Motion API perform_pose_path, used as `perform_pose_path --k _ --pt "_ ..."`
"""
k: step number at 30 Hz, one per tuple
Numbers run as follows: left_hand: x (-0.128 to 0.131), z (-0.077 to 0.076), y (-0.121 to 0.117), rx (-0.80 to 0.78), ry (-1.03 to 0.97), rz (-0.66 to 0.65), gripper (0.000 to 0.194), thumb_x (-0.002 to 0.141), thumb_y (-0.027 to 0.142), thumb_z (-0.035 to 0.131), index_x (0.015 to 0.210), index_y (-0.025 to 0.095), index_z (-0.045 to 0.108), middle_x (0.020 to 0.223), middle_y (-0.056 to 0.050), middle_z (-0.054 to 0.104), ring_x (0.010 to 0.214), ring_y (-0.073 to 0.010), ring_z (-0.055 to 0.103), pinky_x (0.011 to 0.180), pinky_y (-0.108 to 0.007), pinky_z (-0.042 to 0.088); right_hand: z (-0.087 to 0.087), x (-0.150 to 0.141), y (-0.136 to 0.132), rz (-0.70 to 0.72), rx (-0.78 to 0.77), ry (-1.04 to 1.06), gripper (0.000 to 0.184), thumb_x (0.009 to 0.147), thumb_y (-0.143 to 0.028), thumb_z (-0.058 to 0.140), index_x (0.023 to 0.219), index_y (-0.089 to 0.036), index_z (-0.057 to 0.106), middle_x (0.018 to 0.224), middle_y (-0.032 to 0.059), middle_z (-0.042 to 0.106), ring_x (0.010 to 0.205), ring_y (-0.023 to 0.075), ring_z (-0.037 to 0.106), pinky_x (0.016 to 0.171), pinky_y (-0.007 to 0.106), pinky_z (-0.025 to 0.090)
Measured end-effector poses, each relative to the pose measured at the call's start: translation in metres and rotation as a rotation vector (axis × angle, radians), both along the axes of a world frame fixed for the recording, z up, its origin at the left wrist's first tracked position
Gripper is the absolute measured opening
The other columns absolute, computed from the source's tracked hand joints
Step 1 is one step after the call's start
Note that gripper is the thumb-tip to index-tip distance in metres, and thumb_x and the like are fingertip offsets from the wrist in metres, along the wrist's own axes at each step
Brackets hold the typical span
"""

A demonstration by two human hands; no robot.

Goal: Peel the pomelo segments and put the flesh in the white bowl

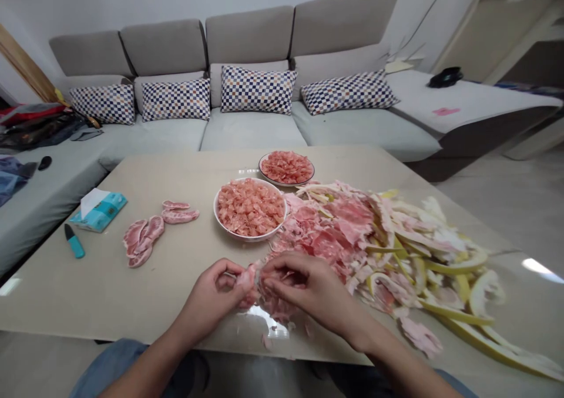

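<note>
Near the table's front edge, my left hand (214, 295) is closed around a pink pomelo segment (250, 282). My right hand (311, 286) meets it from the other side, thumb and fingers pinched on the segment's edge; the fingertips are partly hidden. Just beyond the hands stands a white bowl (250, 238) full of peeled pomelo pulp (251, 207). Unpeeled pomelo segments (143, 239) lie on the left, with smaller ones (178, 213) behind them. A heap of pink membranes (330, 225) spreads beside and beneath my right hand.
Yellow-green pomelo rinds (453, 316) cover the table's right side. Behind the bowl is a plate (287, 182) of more pulp. A tissue pack (99, 210) and a turquoise-handled knife (74, 242) lie on the left of the table (176, 301). A grey sofa (251, 131) stands behind.
</note>
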State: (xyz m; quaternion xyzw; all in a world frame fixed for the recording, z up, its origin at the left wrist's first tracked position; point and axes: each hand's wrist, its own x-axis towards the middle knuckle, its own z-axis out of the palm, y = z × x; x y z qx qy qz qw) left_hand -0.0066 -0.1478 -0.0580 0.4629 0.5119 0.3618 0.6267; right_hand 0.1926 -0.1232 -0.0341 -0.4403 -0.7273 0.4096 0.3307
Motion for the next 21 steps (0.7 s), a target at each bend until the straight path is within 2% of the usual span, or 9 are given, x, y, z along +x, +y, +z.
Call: perform_pose_path --k 3,6,9,12,15,18,21 --pt "-0.002 0.000 0.002 -0.035 -0.182 -0.020 0.029 0.080 0.037 0.071 0.093 0.015 0.058 0.073 -0.005 0.071 0.064 -0.0127 0.061 0.064 -0.026 0.048 0.002 0.005 0.004 -0.033 -0.094 0.076 0.013 0.081 -0.028 0.066 0.088 -0.020 0.072 0.086 0.0037 0.074 0.076 0.0172 0.068 0.068 0.027 0.054" --pt "-0.006 0.000 0.002 -0.051 -0.244 -0.021 0.027 0.082 0.033 0.071 0.097 0.014 0.059 0.076 -0.005 0.071 0.067 -0.0125 0.063 0.067 -0.025 0.047 0.002 0.009 0.009 -0.080 -0.051 0.086 0.015 0.082 -0.030 0.066 0.091 -0.020 0.071 0.092 0.0043 0.073 0.083 0.0183 0.068 0.073 0.029 0.055" --pt "-0.008 0.002 0.002 -0.047 -0.262 -0.009 0.026 0.082 0.031 0.071 0.099 0.014 0.062 0.082 -0.007 0.071 0.072 -0.0136 0.063 0.071 -0.026 0.048 0.005 0.009 0.024 -0.117 0.061 0.057 0.015 0.085 -0.029 0.063 0.095 -0.021 0.071 0.094 0.0044 0.073 0.081 0.0176 0.069 0.073 0.030 0.055" --pt "-0.009 0.006 0.002 -0.038 -0.289 -0.010 0.026 0.083 0.032 0.070 0.102 0.015 0.065 0.101 -0.011 0.070 0.077 -0.0141 0.063 0.075 -0.029 0.050 0.013 0.001 0.053 -0.160 0.240 -0.013 0.015 0.086 -0.021 0.060 0.097 -0.020 0.070 0.097 0.0061 0.073 0.083 0.0177 0.069 0.074 0.030 0.057" --pt "-0.011 0.009 0.003 -0.065 -0.334 -0.005 0.025 0.084 0.032 0.069 0.104 0.016 0.067 0.118 -0.012 0.066 0.082 -0.0143 0.063 0.080 -0.030 0.051 0.023 -0.012 0.087 -0.177 0.451 -0.230 0.021 0.086 -0.011 0.056 0.099 -0.019 0.070 0.101 0.0076 0.073 0.089 0.0194 0.070 0.078 0.032 0.056" --pt "-0.015 0.008 0.005 -0.115 -0.361 0.035 0.028 0.083 0.030 0.071 0.107 0.017 0.067 0.116 -0.011 0.066 0.086 -0.0142 0.063 0.084 -0.030 0.050 0.031 -0.025 0.111 -0.154 0.505 -0.338 0.030 0.082 -0.002 0.055 0.103 -0.017 0.071 0.104 0.0097 0.074 0.095 0.0229 0.069 0.084 0.035 0.054" --pt "-0.017 0.006 0.007 -0.156 -0.393 0.091 0.029 0.082 0.027 0.071 0.109 0.017 0.067 0.106 -0.009 0.068 0.084 -0.0137 0.064 0.085 -0.031 0.051 0.036 -0.034 0.123 -0.154 0.542 -0.387 0.028 0.084 -0.003 0.054 0.103 -0.015 0.071 0.103 0.0116 0.074 0.095 0.0245 0.069 0.085 0.036 0.052"
